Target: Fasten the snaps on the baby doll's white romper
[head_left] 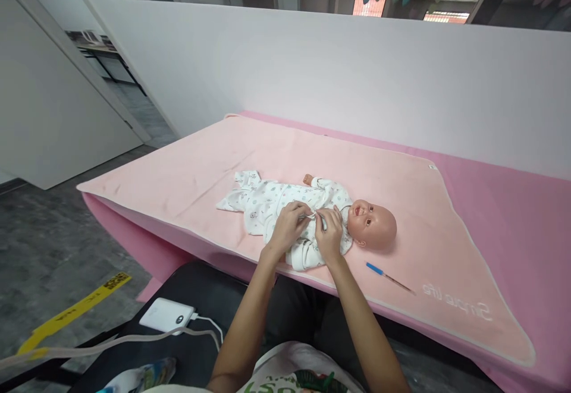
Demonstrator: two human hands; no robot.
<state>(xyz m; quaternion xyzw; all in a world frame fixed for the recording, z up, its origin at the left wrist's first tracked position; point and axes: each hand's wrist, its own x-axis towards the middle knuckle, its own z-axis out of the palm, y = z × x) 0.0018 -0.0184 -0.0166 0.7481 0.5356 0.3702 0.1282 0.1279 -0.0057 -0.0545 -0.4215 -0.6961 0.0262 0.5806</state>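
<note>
A baby doll point(377, 226) lies on its back with its head to the right, dressed in a white printed outfit point(263, 200). Over the doll's chest, my left hand point(292, 220) and my right hand point(329, 229) are close together. Both have their fingers closed in a pinch on a white cloth tie point(311, 216) at the front of the outfit. The fingertips partly cover the tie, so its exact shape is hard to see. One bare doll hand point(308, 179) shows at the far sleeve.
A pale pink blanket point(187, 161) lies over a darker pink cover point(526, 214). A blue-capped pen-like stick point(386, 275) rests right of the doll. On a black seat at lower left, a white power bank point(166, 314) has a cable attached. A white wall stands behind.
</note>
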